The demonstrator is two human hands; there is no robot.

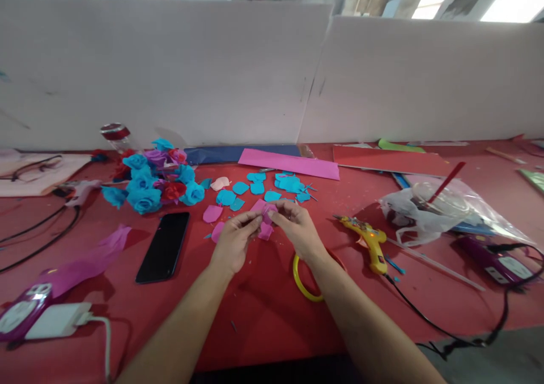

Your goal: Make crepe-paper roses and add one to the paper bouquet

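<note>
Both of my hands meet over the middle of the red table, pinching a small pink paper petal point(268, 209) between them. My left hand point(236, 238) grips its left side with thumb and fingers. On its right side, my right hand point(298, 228) is closed the same way. More pink petals point(212, 213) lie close by on the table, some partly hidden by my fingers. Beyond my hands are several blue petals point(289, 183) and a pale pink petal point(220, 183). A yellow ring point(302, 282) lies partly under my right forearm.
A yellow glue gun point(369, 242) with a lit orange light rests at right, beside a bagged cup point(433, 200). Left are paper roses point(147, 188), a black phone point(164, 248) and cables. Paper strips point(293, 164) lie before a white partition point(170, 72).
</note>
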